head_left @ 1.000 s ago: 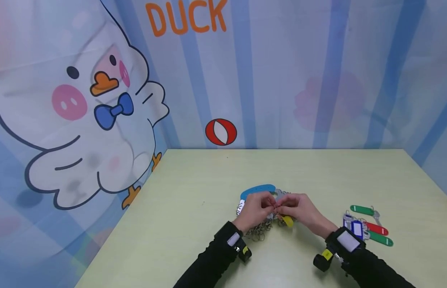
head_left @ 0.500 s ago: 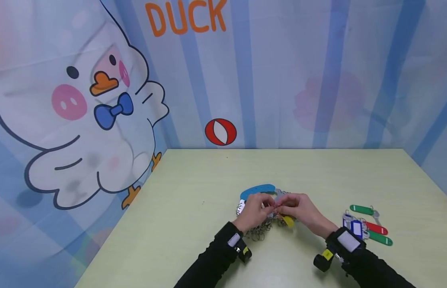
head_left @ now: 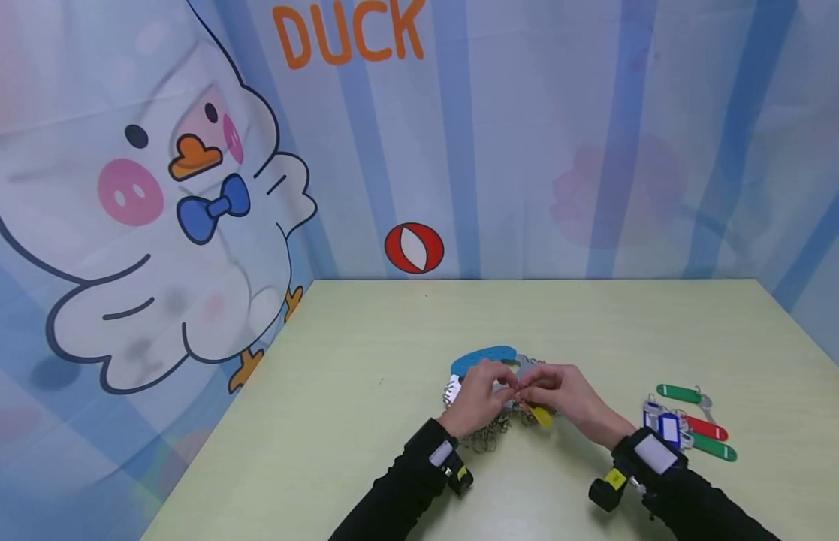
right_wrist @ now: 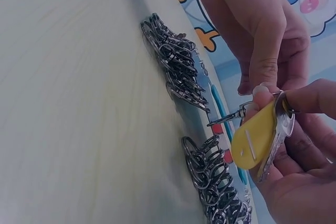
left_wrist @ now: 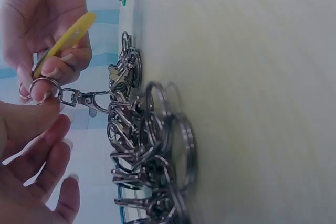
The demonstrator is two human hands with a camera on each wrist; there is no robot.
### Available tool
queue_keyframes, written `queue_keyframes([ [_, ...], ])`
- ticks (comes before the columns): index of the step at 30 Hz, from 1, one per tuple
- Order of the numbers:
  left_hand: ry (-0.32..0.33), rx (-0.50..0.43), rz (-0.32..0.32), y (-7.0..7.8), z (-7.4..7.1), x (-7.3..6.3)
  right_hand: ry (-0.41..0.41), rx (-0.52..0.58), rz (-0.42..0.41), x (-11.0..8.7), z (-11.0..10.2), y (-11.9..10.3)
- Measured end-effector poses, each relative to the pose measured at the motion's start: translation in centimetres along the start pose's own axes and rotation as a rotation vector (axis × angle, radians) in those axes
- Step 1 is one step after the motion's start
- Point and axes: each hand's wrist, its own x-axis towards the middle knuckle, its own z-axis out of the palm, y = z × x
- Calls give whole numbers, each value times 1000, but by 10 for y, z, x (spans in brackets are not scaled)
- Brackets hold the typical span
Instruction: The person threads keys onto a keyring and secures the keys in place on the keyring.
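My left hand (head_left: 475, 400) and right hand (head_left: 569, 398) meet fingertip to fingertip over a bunch of metal clasps. The left thumb and finger pinch a split key ring (left_wrist: 46, 81) joined to a swivel clasp (left_wrist: 86, 99). Fingers of the right hand hold a yellow key tag (right_wrist: 254, 139) beside that ring, with a silver key (right_wrist: 279, 141) hanging against the tag. Many more clasps with rings (right_wrist: 178, 64) hang in rows below. Part of the ring is hidden behind the fingertips.
A blue curved piece (head_left: 483, 356) lies behind the hands. To the right on the table (head_left: 365, 330) are green key tags (head_left: 679, 394), a red key tag (head_left: 708, 429) and blue-framed tags (head_left: 670, 430). A printed duck curtain (head_left: 514, 135) backs the table.
Both hands stay in almost the same place, fingertips together. The yellow key tag between them shifts only slightly.
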Motion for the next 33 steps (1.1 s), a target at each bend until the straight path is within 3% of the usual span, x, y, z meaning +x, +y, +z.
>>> queue_keyframes([
  [7,-6,45,-19,-2,1,0,-21,-3,-19,1,0,2],
  [15,-13,16,-10,-3,1,-2,-4,4,-5,0,0,1],
  [33,-25,-23,-75,-1,-1,-2,-32,14,-11,-1,-2,2],
])
